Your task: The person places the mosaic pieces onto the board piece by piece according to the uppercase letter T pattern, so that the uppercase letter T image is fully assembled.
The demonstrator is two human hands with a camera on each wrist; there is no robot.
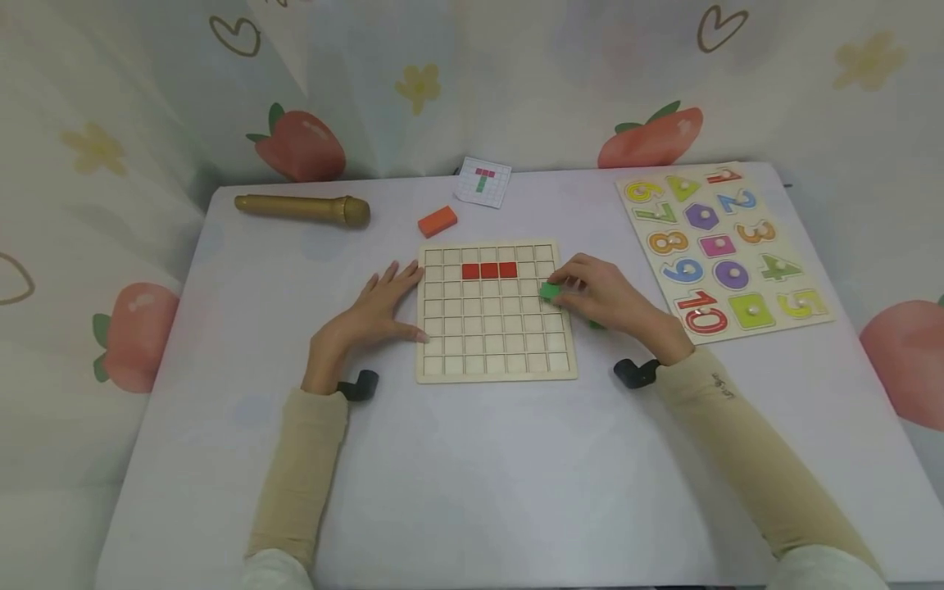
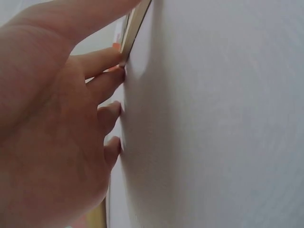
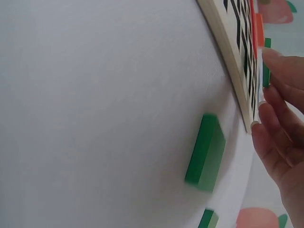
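A wooden grid board (image 1: 496, 360) lies mid-table, with three red squares (image 1: 489, 270) side by side in an upper row. My left hand (image 1: 378, 310) is spread at the board's left edge, thumb and fingertips touching it; in the left wrist view the hand (image 2: 57, 128) has its fingers extended. Over the board's right columns, my right hand (image 1: 608, 297) pinches a green piece (image 1: 549, 291). The right wrist view shows this green piece (image 3: 267, 61) between thumb and fingers of the hand (image 3: 285, 118). Two more green pieces, one a block (image 3: 205, 153), lie beside the board.
An orange block (image 1: 438, 221) and a card with a T pattern (image 1: 483, 182) lie behind the board. The gold microphone (image 1: 298, 208) is at the back left. A number and shape puzzle board (image 1: 711, 279) lies on the right.
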